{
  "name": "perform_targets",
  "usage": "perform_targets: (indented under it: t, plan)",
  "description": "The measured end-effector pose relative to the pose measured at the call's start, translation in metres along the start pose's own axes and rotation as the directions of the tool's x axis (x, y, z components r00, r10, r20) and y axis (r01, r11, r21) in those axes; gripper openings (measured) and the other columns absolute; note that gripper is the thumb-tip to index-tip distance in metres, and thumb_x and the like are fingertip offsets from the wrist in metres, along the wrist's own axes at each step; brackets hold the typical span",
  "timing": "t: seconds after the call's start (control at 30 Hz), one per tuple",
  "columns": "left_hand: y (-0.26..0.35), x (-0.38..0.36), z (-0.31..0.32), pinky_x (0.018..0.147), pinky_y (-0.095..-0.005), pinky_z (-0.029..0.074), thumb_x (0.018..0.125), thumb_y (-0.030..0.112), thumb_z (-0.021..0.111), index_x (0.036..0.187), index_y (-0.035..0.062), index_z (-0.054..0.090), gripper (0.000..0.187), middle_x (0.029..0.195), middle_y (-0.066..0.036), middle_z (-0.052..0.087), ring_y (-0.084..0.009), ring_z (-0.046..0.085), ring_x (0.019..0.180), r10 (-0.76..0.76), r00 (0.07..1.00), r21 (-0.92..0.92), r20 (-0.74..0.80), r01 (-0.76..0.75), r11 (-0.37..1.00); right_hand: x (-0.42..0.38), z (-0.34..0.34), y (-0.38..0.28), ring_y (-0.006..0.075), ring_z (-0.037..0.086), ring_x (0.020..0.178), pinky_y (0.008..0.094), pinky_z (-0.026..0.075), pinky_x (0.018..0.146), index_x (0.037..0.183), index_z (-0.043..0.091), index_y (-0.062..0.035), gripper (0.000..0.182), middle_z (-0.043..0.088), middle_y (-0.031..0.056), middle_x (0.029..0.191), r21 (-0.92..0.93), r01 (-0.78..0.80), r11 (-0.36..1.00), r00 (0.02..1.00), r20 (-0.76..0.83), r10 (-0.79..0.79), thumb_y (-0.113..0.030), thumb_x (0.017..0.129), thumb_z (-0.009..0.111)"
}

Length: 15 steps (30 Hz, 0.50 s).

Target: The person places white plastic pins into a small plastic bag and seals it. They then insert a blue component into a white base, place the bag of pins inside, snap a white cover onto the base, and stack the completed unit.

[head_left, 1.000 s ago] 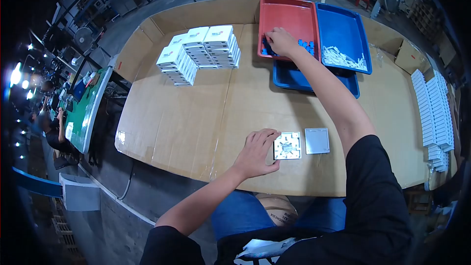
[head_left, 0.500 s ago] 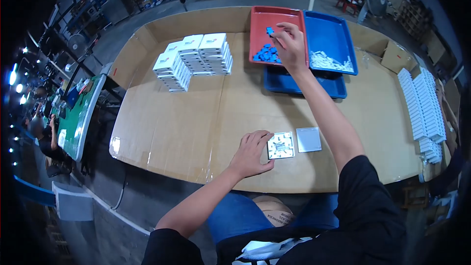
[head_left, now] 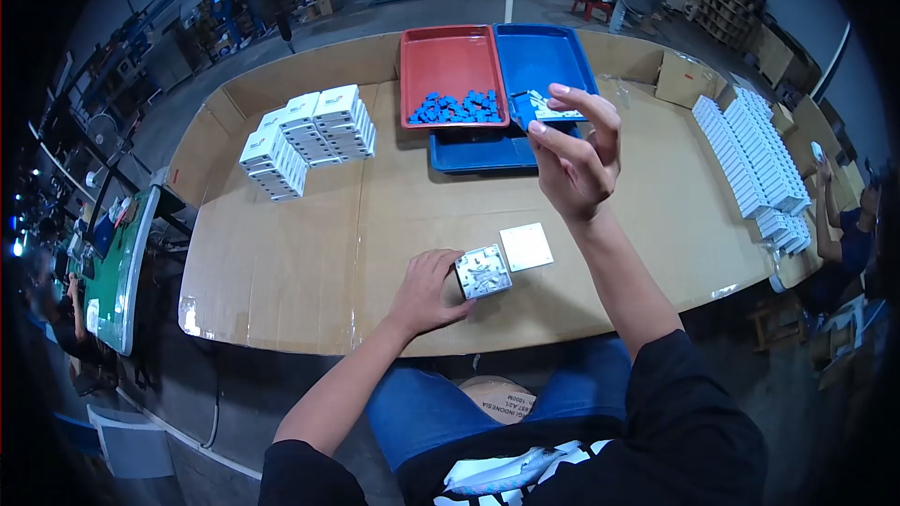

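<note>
Left hand (head_left: 429, 292) grips the white square module (head_left: 484, 271) at lower centre, tilting it up off the cardboard-covered tabletop (head_left: 309, 244). Right hand (head_left: 574, 155) is raised mid-frame, fingers pinched; whether it holds a small part I cannot tell. A white cover plate (head_left: 526, 246) lies flat just right of the module.

Judgement: steady the module, bring the right hand straight down.

Room: open cardboard left of the module; red tray (head_left: 450, 61) and blue tray (head_left: 539, 56) sit well apart at top; the near edge is close.

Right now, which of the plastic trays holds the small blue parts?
The red plastic tray, left of the upper blue plastic tray, which holds white pieces; the lower blue one's contents are hidden.
</note>
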<state>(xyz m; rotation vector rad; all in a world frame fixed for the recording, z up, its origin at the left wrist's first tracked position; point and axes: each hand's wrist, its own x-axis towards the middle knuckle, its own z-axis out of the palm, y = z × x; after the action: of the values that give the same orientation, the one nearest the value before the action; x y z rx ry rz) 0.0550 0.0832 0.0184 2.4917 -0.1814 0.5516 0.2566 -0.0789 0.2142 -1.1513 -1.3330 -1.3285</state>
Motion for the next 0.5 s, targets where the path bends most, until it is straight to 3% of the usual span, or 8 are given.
perform_targets:
  t: [0.17,0.23,0.27,0.3,0.37,0.4,0.43,0.5]
  plan:
    - [0.000,0.000,0.000,0.109,-0.0445,0.041,0.073,0.036,0.085,0.136,0.0034,0.055,0.077,0.132,-0.016,0.060,-0.0348,0.054,0.126,0.000,1.000,0.016,0.020,-0.001,1.000,-0.016,-0.009,-0.011,0.0279,0.069,0.102,0.0373,0.056,0.086,0.100,0.071,-0.0090,0.030,0.067,0.0149,0.121,0.014,-0.062,0.998,0.998,-0.003,0.062,0.006,0.078,0.083]
    - [-0.001,0.003,-0.001,0.109,-0.0447,0.041,0.073,0.037,0.086,0.136,0.0028,0.055,0.078,0.132,-0.017,0.060,-0.0353,0.055,0.126,-0.018,0.999,0.002,0.028,0.018,1.000,-0.042,-0.005,-0.016,0.0262,0.070,0.103,0.0334,0.057,0.086,0.102,0.066,-0.0049,0.026,0.069,0.0153,0.114,0.222,-0.443,0.868,0.896,0.126,0.425,0.007,0.083,0.081]
    - [-0.001,0.000,-0.001,0.110,-0.0449,0.041,0.073,0.037,0.086,0.136,0.0023,0.055,0.079,0.132,-0.017,0.060,-0.0359,0.055,0.126,-0.032,0.999,-0.008,0.033,0.032,0.999,-0.058,-0.002,-0.029,0.0232,0.072,0.102,0.0298,0.058,0.087,0.107,0.061,-0.0009,0.023,0.071,0.0147,0.107,0.416,-0.711,0.567,0.687,0.237,0.687,0.005,0.091,0.076]
    - [-0.002,-0.001,0.000,0.110,-0.0449,0.041,0.073,0.037,0.086,0.136,0.0023,0.055,0.079,0.132,-0.017,0.060,-0.0359,0.055,0.126,-0.062,0.997,-0.019,0.047,0.063,0.998,-0.074,-0.008,-0.036,0.0220,0.073,0.100,0.0300,0.060,0.089,0.115,0.058,0.0006,0.021,0.071,0.0139,0.106,0.427,-0.884,0.189,0.386,0.439,0.811,0.000,0.097,0.070]
    - [-0.005,-0.001,0.004,0.112,-0.0456,0.041,0.071,0.038,0.087,0.136,0.0009,0.055,0.082,0.133,-0.019,0.058,-0.0366,0.053,0.128,-0.032,0.999,-0.019,-0.025,0.031,0.999,-0.104,-0.016,-0.055,0.0255,0.074,0.100,0.0324,0.061,0.088,0.120,0.057,0.0027,0.023,0.070,0.0162,0.111,0.398,-0.867,-0.301,-0.026,0.566,0.824,-0.004,0.101,0.067]
    - [-0.006,-0.002,0.003,0.112,-0.0456,0.041,0.071,0.038,0.087,0.136,0.0009,0.055,0.082,0.133,-0.019,0.058,-0.0366,0.053,0.128,-0.056,0.998,-0.024,-0.020,0.055,0.998,-0.128,-0.021,-0.060,0.0258,0.074,0.103,0.0335,0.063,0.090,0.127,0.057,0.0030,0.027,0.068,0.0171,0.116,0.405,-0.776,-0.483,-0.165,0.609,0.776,-0.006,0.102,0.065]
    - [-0.006,-0.002,0.002,0.113,-0.0458,0.040,0.070,0.039,0.088,0.135,0.0005,0.055,0.082,0.134,-0.019,0.056,-0.0368,0.052,0.129,-0.065,0.997,-0.005,-0.036,0.065,0.998,-0.145,-0.024,-0.067,0.0258,0.074,0.103,0.0335,0.063,0.090,0.127,0.057,0.0030,0.027,0.068,0.0171,0.116,0.390,-0.774,-0.498,-0.182,0.617,0.766,-0.006,0.102,0.065]
    - [-0.006,-0.001,0.004,0.113,-0.0460,0.040,0.070,0.039,0.088,0.135,0.0002,0.055,0.082,0.135,-0.019,0.055,-0.0370,0.051,0.130,-0.082,0.996,0.000,-0.045,0.082,0.997,-0.165,-0.036,-0.082,0.0235,0.073,0.106,0.0321,0.063,0.094,0.131,0.056,0.0039,0.032,0.068,0.0168,0.116,0.505,-0.446,-0.739,-0.260,0.717,0.647,-0.005,0.102,0.064]
